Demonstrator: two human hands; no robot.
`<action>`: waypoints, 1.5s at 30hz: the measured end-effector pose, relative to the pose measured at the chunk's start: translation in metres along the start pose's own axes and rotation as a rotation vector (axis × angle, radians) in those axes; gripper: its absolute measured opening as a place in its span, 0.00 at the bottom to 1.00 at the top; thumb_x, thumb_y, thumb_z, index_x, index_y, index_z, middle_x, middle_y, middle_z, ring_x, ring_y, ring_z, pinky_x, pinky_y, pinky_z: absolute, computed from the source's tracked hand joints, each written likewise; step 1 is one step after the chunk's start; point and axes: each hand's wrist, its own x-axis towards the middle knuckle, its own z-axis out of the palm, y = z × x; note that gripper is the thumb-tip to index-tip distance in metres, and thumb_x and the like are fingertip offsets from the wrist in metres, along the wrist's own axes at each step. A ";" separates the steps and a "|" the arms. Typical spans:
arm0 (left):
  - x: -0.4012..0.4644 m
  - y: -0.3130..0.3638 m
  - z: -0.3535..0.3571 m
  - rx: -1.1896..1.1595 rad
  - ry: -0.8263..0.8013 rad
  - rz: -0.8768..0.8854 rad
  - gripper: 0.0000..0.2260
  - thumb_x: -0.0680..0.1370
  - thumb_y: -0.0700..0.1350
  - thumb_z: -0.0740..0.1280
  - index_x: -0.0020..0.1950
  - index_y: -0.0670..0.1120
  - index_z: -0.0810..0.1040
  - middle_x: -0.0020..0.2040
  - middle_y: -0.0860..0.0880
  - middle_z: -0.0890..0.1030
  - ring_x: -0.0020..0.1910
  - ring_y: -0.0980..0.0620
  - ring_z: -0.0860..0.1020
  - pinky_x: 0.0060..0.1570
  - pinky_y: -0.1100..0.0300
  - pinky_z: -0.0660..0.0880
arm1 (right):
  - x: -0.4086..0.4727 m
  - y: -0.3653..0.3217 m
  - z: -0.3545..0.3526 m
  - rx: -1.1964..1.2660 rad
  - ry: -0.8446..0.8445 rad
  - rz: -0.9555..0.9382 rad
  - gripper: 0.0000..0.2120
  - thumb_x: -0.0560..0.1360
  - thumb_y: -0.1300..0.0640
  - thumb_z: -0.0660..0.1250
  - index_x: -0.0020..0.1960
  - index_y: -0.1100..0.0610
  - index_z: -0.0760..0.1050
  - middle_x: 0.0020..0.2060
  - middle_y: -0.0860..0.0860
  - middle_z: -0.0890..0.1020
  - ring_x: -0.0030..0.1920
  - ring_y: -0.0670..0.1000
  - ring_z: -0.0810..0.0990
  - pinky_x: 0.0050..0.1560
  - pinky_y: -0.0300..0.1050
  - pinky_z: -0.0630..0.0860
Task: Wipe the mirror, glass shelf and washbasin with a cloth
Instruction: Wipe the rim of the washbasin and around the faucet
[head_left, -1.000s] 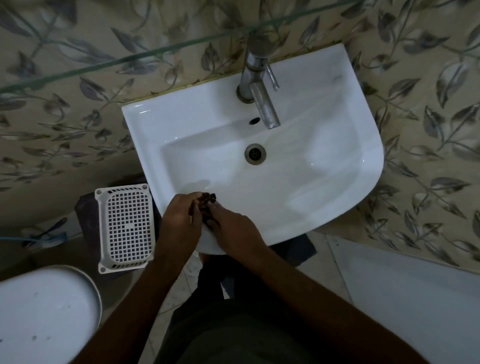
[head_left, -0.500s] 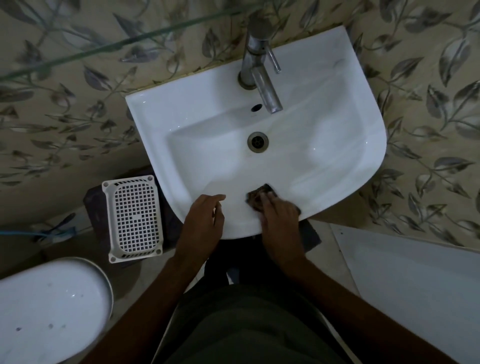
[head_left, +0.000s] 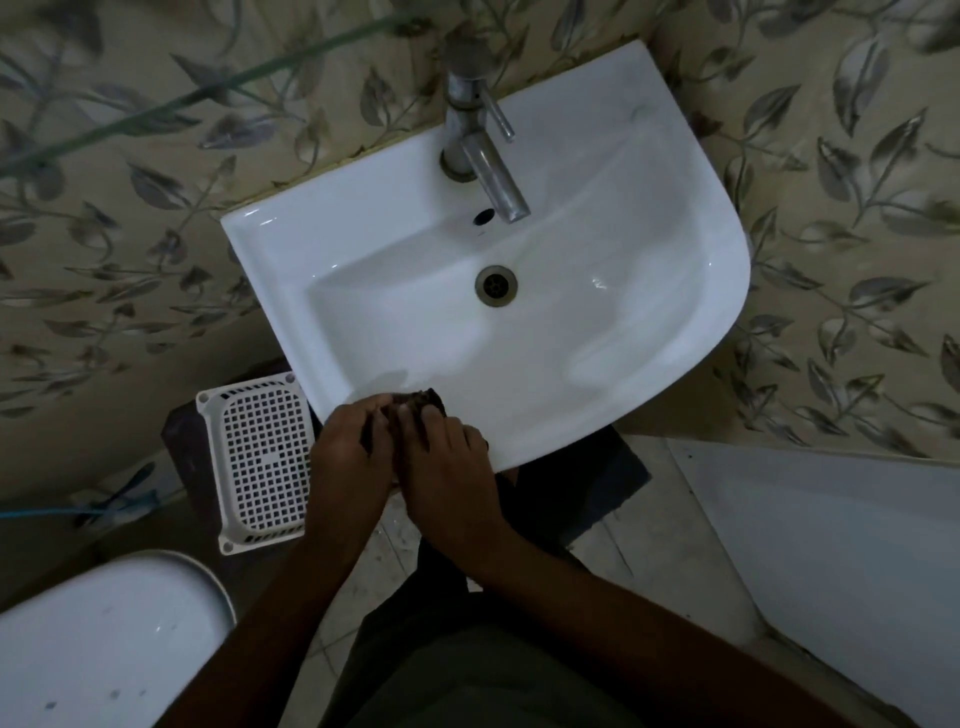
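- Both hands meet at the washbasin's (head_left: 597, 291) front rim.
- Left hand (head_left: 345, 452) and right hand (head_left: 449, 462) apparently both pinch the dark cloth (head_left: 415, 402), bunched on that rim.

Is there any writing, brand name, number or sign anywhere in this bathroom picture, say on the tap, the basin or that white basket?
None can be read.
Tap: bare metal, no brand visible.
Basin: plain white, no mark.
Basket: only a grid of holes, no label.
Wall tiles: leaf pattern, no text.
Cloth, held by both hands: dark, too dim to show any tag.
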 end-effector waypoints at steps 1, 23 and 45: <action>-0.001 0.003 0.005 0.000 -0.036 0.024 0.11 0.82 0.41 0.60 0.59 0.43 0.80 0.55 0.44 0.81 0.53 0.55 0.74 0.56 0.76 0.61 | -0.005 0.014 0.000 -0.013 0.023 -0.013 0.22 0.78 0.52 0.64 0.70 0.59 0.72 0.60 0.57 0.79 0.51 0.55 0.77 0.53 0.50 0.69; 0.027 0.117 0.131 0.061 -0.495 0.265 0.14 0.79 0.46 0.60 0.64 0.46 0.75 0.54 0.45 0.75 0.57 0.46 0.73 0.58 0.50 0.73 | 0.005 0.247 -0.068 -0.164 0.049 0.126 0.21 0.79 0.53 0.62 0.71 0.55 0.72 0.69 0.56 0.75 0.70 0.61 0.71 0.69 0.58 0.68; 0.096 0.154 0.162 -0.111 -0.432 0.145 0.22 0.80 0.48 0.62 0.73 0.59 0.62 0.59 0.54 0.77 0.56 0.52 0.77 0.59 0.61 0.74 | 0.198 0.370 -0.098 -0.159 0.300 0.101 0.24 0.84 0.56 0.54 0.78 0.61 0.59 0.76 0.62 0.64 0.75 0.62 0.65 0.75 0.60 0.61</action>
